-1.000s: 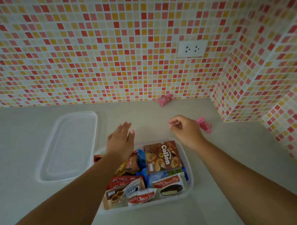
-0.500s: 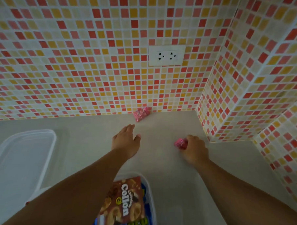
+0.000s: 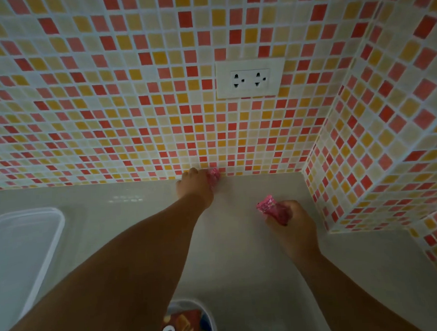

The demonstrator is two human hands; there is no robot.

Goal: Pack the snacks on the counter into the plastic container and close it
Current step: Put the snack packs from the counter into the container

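Observation:
My left hand (image 3: 196,185) reaches to the back wall and lies over a small pink snack packet (image 3: 214,177) at the foot of the tiles; whether its fingers have closed on the packet is hidden. My right hand (image 3: 294,224) grips a second pink snack packet (image 3: 273,209), whose crimped end sticks out to the left. The clear plastic container (image 3: 209,318) shows only its far right corner at the bottom edge, with a brown Collon box (image 3: 180,327) inside. The clear lid (image 3: 38,238) lies flat on the counter at the left.
A mosaic-tiled wall runs along the back with a white double socket (image 3: 250,78). A tiled pillar (image 3: 367,163) juts out at the right, close to my right hand. The pale counter (image 3: 242,277) spreads between my arms.
My left hand has stretched forward from the counter's middle onto the far pink packet. My right hand has lifted its packet and drawn it slightly back. The view has moved closer to the wall.

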